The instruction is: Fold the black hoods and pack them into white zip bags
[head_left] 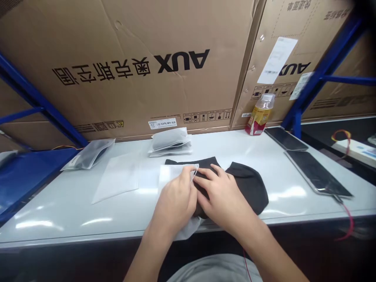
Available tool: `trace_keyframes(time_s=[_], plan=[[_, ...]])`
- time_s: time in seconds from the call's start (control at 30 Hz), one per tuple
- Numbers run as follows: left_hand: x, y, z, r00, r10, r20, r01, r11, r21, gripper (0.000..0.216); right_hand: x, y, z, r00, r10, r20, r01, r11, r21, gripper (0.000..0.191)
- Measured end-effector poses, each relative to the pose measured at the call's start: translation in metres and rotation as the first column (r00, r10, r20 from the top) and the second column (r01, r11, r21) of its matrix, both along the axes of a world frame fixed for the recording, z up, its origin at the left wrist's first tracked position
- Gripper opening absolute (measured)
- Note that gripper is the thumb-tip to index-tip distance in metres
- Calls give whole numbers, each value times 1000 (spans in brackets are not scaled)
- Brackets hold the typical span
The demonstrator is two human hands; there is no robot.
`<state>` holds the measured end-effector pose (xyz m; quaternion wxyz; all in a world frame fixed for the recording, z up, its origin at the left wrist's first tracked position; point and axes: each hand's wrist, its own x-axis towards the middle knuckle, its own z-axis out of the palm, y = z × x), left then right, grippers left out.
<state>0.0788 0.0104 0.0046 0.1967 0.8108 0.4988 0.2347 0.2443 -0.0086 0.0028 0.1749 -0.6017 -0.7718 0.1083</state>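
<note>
Black knit cloth [246, 186] lies under both hands, soft, light and limp, with a thin white plastic bag [172, 174] over its near part. The film looks slippery, so its edge is the place to hold; the cloth gathers easily, so a broad hold suits it. Left hand [174, 203] curled, fingers pinching the bag edge. Right hand [223, 196] half open, pressing the cloth, no visible grip. Ahead of the 2 hands, a stack of bagged items [170, 143]; to their left, a flat translucent sheet [116, 176].

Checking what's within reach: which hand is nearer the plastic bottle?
Right. The right hand is nearer, below and left of the bottle in view; the left hand lies farther left.
</note>
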Motion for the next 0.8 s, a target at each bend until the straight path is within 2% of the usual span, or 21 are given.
trace_keyframes(time_s=[0.07, 0.17, 0.2, 0.3, 0.4, 0.53, 0.63, 0.7, 0.8], plan=[[-7, -1, 2, 1000, -16, 18, 17, 1000, -24, 32, 9, -4, -1, 997, 25, -70, -28, 999, -41, 49], [-19, -5, 2, 998, -5, 55, 11, 994, -106, 36, 38, -11, 0, 954, 258, -153, -279, 952, -129, 69], [-21, -6, 2, 997, 0, 73, 9, 991, -131, 37, 46, -13, 1, 944, 298, -142, -315, 941, -122, 74], [-19, -8, 0, 992, -5, 129, 24, 988, -149, 37, 52, -15, 0, 941, 335, -53, -335, 942, -1, 78], [-13, -6, 4, 981, -24, 191, 50, 990, -132, 35, 39, -12, 0, 920, 391, 8, -389, 913, 123, 67], [-14, 1, 12, 966, -3, 259, 40, 989, -139, 29, 29, -8, 4, 921, 382, 77, -389, 899, 202, 48], [-22, 6, 15, 939, 27, 343, 39, 982, -185, 28, 29, -9, 8, 932, 347, 105, -361, 917, 170, 47], [-26, 7, 15, 921, 32, 387, 54, 976, -210, 28, 27, -11, 9, 955, 278, 99, -290, 946, 147, 44], [-22, 6, 14, 918, 4, 397, 79, 978, -194, 26, 18, -13, 10, 962, 229, 146, -251, 956, 152, 38]])
